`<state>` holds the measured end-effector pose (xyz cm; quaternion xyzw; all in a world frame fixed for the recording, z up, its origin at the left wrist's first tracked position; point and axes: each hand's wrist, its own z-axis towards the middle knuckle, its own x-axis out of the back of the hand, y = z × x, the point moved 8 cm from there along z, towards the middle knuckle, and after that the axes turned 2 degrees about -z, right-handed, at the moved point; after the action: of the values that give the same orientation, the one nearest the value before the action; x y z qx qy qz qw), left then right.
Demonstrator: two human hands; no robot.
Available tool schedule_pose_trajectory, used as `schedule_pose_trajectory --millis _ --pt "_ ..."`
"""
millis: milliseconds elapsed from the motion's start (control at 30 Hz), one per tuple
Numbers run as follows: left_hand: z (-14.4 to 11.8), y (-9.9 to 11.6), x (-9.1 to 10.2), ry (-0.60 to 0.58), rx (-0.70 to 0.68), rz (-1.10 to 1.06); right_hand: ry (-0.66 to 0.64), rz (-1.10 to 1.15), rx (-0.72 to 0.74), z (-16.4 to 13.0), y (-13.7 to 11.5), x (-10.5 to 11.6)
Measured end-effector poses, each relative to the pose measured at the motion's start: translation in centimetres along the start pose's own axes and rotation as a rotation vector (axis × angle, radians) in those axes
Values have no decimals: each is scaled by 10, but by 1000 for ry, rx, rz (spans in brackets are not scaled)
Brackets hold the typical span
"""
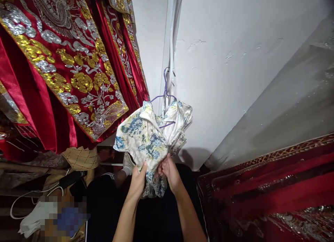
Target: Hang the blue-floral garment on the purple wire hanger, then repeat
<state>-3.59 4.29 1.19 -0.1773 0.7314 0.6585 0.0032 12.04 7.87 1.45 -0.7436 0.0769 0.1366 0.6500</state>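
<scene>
A small cream garment printed with blue and yellow flowers (150, 136) hangs on a thin purple wire hanger (165, 92) against the white plaster wall (235, 61), just above both raised hands. The left hand (137, 181) closes its fingers around the lower front edge of the floral garment, thumb pressed into the cloth, while the right hand (169, 170) pinches the same hem just beside it, fingers curled tight on the fabric (the two hands almost touch). The garment's collar and short sleeves spread above the hands, and its gathered lower part bunches between and below them. To the left hangs a heavy red satin robe embroidered with gold and silver flowers (65, 68), its pointed edge near the floral garment's sleeve. A red carpet-like cloth with gold trim (273, 186) lies at the lower right, and a grey translucent sheet (287, 103) slopes above it. At the lower left sit a tan quilted cushion (80, 158) and a white cord (33, 195) among clutter.
</scene>
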Motion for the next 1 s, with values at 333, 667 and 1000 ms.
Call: schedule_pose_trajectory --millis 333,667,1000 --pt "-7 -3 7 -33 111 -79 200 42 111 -22 -15 21" --pt "-12 26 -25 -20 -451 334 -11 -145 76 -27 -24 -3" --pt "-17 9 -51 -69 -425 463 -11 -243 234 12 -147 -12"
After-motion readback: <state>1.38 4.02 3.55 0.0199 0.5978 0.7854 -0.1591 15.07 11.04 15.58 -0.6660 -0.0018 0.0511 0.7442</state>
